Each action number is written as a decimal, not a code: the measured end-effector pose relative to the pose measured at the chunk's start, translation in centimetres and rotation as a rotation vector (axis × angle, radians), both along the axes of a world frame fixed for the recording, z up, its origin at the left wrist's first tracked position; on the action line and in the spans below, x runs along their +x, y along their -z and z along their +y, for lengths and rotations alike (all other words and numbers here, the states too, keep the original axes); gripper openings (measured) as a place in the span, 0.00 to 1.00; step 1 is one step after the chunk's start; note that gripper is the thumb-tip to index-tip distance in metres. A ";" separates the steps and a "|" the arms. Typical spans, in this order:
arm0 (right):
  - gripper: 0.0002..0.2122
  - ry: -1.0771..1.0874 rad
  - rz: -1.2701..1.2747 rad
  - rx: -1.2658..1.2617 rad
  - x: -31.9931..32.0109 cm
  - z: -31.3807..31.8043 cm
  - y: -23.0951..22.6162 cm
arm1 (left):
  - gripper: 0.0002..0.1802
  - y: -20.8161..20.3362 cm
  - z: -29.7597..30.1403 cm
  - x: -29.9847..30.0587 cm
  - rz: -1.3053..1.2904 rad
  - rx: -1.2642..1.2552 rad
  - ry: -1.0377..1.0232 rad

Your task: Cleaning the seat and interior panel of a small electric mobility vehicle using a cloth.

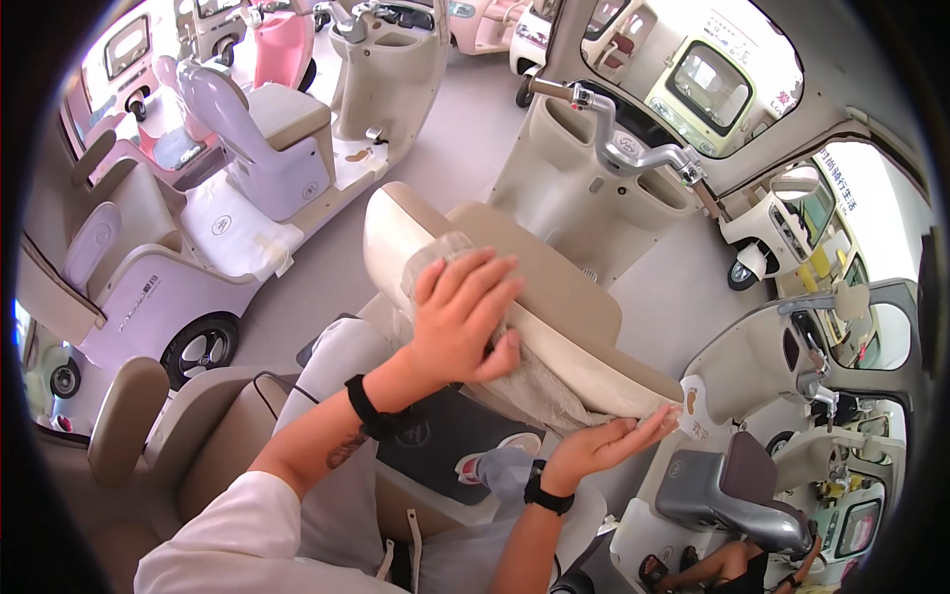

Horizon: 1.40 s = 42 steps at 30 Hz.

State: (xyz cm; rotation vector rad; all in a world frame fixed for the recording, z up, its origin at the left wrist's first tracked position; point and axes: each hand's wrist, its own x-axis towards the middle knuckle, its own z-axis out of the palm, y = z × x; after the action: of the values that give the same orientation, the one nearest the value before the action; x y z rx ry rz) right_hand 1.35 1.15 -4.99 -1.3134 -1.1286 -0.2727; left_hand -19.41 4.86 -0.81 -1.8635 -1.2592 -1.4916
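Observation:
In front of me is a seat back with a cream shell and a tan padded side. My left hand presses a crumpled greyish cloth against the shell, its fingers bent over the bunched upper part. The cloth's lower part hangs along the shell's near side toward my right hand. My right hand is palm up with fingers stretched out, at the shell's lower right corner. Its fingertips touch or nearly touch the edge; I cannot see anything held in it.
Beyond the seat stand handlebars above a beige front panel. A brown seat lies at my left, a dark floor mat below. Lilac and pale vehicles surround me. Another person's legs show at lower right.

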 end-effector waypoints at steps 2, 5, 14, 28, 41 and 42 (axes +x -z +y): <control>0.24 -0.040 -0.195 -0.007 -0.7 0.1 -0.7 | 0.25 0.4 1.0 -1.6 -0.030 -0.012 -0.001; 0.22 -0.027 -0.356 -0.019 -3.7 0.4 -1.7 | 0.26 1.4 2.1 -4.4 -0.167 -0.022 -0.010; 0.20 -0.123 -0.699 -0.184 -14.1 1.1 -4.0 | 0.29 9.7 7.8 -12.6 -1.328 -0.316 0.565; 0.24 -0.215 -0.918 -0.140 -15.7 2.3 -4.6 | 0.28 8.3 6.9 -11.7 -1.203 -0.305 0.317; 0.18 -0.014 -0.534 -0.042 -0.8 0.6 -1.6 | 0.20 -2.5 -0.5 1.8 0.103 -0.187 -0.016; 0.18 -0.007 -0.524 -0.041 0.5 0.7 -0.9 | 0.20 -2.7 -0.8 3.2 0.113 -0.184 -0.010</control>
State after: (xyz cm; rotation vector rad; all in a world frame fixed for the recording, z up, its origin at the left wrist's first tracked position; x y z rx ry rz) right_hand 1.84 1.89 -4.11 -1.3098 -1.5820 -0.6164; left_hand -16.23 4.03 1.93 -2.0234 -1.3893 -1.2835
